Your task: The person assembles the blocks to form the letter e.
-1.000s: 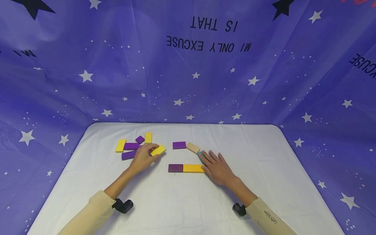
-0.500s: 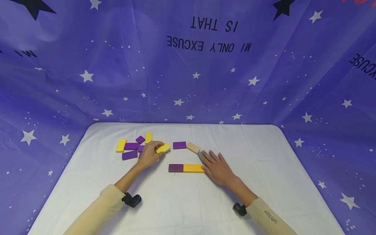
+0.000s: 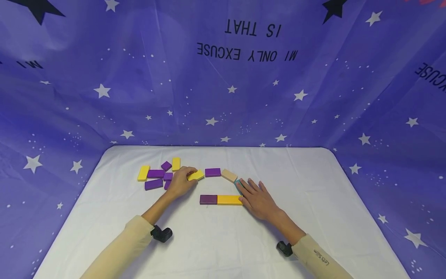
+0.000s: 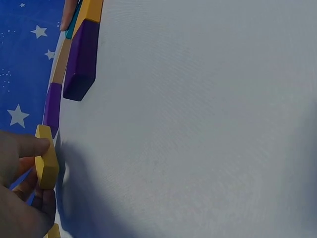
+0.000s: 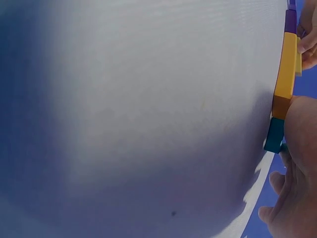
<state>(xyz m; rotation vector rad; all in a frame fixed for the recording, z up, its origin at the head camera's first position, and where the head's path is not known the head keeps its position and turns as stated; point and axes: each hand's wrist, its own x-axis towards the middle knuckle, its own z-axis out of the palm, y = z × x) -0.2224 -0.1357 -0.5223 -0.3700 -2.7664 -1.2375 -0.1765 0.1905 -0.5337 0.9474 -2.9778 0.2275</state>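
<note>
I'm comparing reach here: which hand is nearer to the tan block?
Right. The right hand lies just right of the tan block, partly covering a teal block. The left hand, pinching a yellow block, is farther off to the left, with a purple block between.

This looks like a curtained-off booth, with star-printed purple cloth (image 3: 195,104) around a white-covered table (image 3: 237,240).
</note>
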